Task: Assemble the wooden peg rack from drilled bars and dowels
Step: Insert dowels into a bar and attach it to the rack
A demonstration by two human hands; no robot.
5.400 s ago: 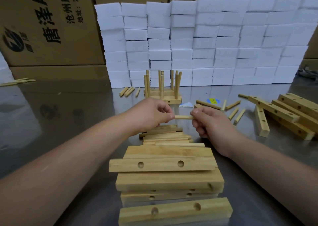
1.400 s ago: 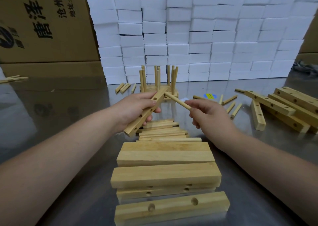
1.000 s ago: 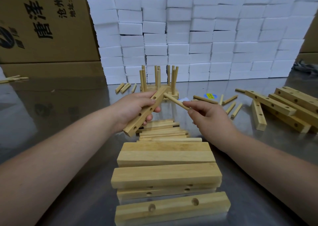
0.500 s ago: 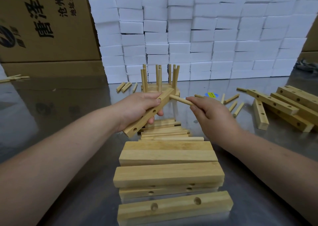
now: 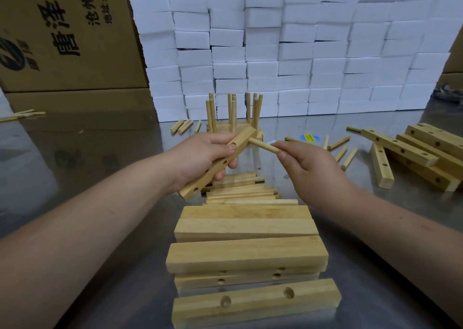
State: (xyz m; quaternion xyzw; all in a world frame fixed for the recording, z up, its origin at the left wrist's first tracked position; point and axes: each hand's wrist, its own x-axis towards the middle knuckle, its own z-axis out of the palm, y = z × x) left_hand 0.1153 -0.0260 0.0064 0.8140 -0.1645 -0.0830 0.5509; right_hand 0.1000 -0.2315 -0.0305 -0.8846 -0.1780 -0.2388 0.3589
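Gripping the drilled bar (image 5: 241, 140) aslant, upper end rightward, the left hand (image 5: 198, 157) presents its side; the dowel (image 5: 263, 145), pinched in the fingers of the right hand (image 5: 313, 163), lies crosswise, tip touching it.

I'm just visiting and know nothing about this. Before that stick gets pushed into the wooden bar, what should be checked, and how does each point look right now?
1. Bar held firmly: the left hand grips the drilled bar around its middle. Ok.
2. Dowel under control: the right hand pinches the dowel by its near end. Ok.
3. Dowel tip meets the bar: it touches near the bar's far end. Ok.
4. Tip lined up with a hole: no hole shows where they meet. Cannot tell.
5. Left fingers clear of the dowel tip. Ok.
6. Spares ready: loose dowels lie on the table to the right. Ok.
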